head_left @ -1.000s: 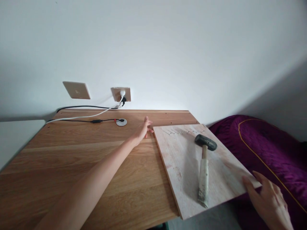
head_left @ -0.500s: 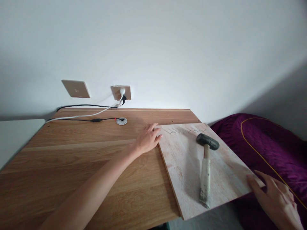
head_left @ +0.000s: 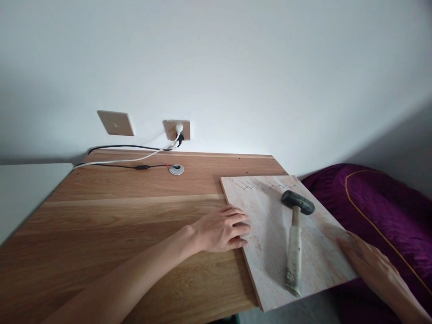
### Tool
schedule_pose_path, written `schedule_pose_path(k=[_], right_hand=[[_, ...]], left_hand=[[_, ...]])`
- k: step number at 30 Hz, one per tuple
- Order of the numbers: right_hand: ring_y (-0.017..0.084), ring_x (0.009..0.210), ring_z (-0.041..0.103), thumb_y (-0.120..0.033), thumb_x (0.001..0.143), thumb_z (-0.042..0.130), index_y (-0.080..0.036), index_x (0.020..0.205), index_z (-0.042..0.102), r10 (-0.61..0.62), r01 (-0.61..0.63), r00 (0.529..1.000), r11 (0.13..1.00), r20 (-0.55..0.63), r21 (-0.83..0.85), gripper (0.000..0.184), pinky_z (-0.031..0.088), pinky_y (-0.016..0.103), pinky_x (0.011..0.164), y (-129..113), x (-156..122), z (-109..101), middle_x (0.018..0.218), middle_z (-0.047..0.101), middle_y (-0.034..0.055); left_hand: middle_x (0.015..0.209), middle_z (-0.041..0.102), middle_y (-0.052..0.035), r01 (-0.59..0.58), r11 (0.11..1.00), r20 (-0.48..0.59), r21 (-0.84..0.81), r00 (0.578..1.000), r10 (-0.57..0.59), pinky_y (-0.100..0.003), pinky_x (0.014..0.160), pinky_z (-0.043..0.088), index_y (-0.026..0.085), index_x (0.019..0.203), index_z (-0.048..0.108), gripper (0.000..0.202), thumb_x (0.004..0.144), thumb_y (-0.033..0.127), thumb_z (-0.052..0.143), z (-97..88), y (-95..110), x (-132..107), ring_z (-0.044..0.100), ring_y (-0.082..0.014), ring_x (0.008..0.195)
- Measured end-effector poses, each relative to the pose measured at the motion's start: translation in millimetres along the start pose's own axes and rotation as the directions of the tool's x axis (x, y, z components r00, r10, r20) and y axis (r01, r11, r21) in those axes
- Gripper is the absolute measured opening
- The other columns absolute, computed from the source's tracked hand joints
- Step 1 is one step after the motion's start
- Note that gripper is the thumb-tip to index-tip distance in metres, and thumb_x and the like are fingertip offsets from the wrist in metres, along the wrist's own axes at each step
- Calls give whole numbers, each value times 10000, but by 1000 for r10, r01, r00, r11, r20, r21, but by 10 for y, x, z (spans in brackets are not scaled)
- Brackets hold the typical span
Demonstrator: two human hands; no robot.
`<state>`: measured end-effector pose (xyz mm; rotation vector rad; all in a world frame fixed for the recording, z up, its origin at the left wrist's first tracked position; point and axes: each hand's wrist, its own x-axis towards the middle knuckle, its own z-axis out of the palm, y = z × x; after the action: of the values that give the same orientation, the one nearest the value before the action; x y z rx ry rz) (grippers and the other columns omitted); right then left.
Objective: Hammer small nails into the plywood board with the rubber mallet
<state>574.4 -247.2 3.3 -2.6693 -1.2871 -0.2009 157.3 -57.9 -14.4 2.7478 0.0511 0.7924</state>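
Observation:
A pale square tile (head_left: 270, 252) lies on the right end of a wooden table (head_left: 118, 216), its right part overhanging the edge. On the tile rests a rubber mallet (head_left: 296, 234) with a black head and a whitish handle. My left hand (head_left: 224, 228) lies flat at the tile's left edge, fingers stretched out onto it. My right hand (head_left: 367, 263) rests open against the tile's right edge near the front corner, fingers extended. Neither hand holds the mallet.
A white wall stands behind the table, with a beige switch plate (head_left: 115, 123) and a socket (head_left: 177, 129) with plugs. White and black cables (head_left: 128, 159) run along the back edge to a round grommet (head_left: 176, 169). A purple cover (head_left: 388, 211) lies to the right.
My left hand came back from the tile's far left corner to its left edge, halfway down. My right hand slid up along the right edge. The tile shifted slightly.

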Motion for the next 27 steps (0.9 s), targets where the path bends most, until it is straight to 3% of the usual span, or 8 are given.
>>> schedule_pose_path(k=[3, 5, 10, 17, 22, 27], right_hand=[[491, 1409, 561, -649, 945, 371, -137, 1472, 580, 100, -112, 985, 990, 138, 84, 764, 489, 623, 1053, -62, 12, -49, 1480, 628, 289], [496, 1466, 494, -642, 951, 357, -122, 1511, 543, 113, -132, 980, 986, 164, 107, 787, 454, 634, 1094, -78, 12, -82, 1537, 572, 296], [494, 1419, 543, -622, 952, 417, -182, 1441, 592, 93, -110, 985, 987, 146, 115, 681, 464, 629, 1059, -84, -9, -116, 1454, 629, 289], [509, 1455, 498, -690, 978, 311, -156, 1524, 510, 118, -135, 975, 988, 187, 80, 789, 419, 651, 1112, -200, -52, -169, 1556, 539, 295], [509, 1422, 530, -680, 977, 329, -135, 1514, 527, 95, -119, 977, 986, 191, 119, 790, 432, 628, 1113, -191, -49, -190, 1484, 617, 280], [500, 1294, 642, -650, 936, 432, -200, 1310, 641, 40, -65, 987, 985, 155, 162, 621, 503, 610, 1028, -198, -49, -205, 1276, 762, 226]], left_hand=[[1386, 692, -215, 0, 1000, -6, 24, 1000, 0, -483, 1215, 426, 119, 1275, 724, 427, 1073, 447, 541, 7, 5, -18, 627, -331, 1327], [1392, 689, -217, 1, 999, 0, 42, 1000, -1, -474, 1223, 419, 105, 1279, 720, 437, 1071, 448, 546, 13, 15, -23, 628, -331, 1333], [1383, 697, -210, 10, 999, -7, 32, 1000, -10, -484, 1213, 428, 131, 1252, 733, 419, 1069, 459, 546, 22, 26, -16, 629, -325, 1327], [1367, 710, -181, 36, 997, 10, 67, 999, -36, -471, 1187, 440, 161, 1208, 745, 396, 1052, 484, 577, -12, 60, 6, 642, -319, 1303], [1372, 703, -176, 34, 994, 16, 102, 999, -36, -459, 1212, 413, 141, 1225, 725, 391, 1062, 460, 566, -93, 135, -114, 644, -310, 1287], [1321, 711, -183, 87, 986, 18, 144, 996, -91, -505, 1179, 426, 145, 1193, 712, 390, 1058, 481, 565, -230, 309, -298, 638, -332, 1264]])
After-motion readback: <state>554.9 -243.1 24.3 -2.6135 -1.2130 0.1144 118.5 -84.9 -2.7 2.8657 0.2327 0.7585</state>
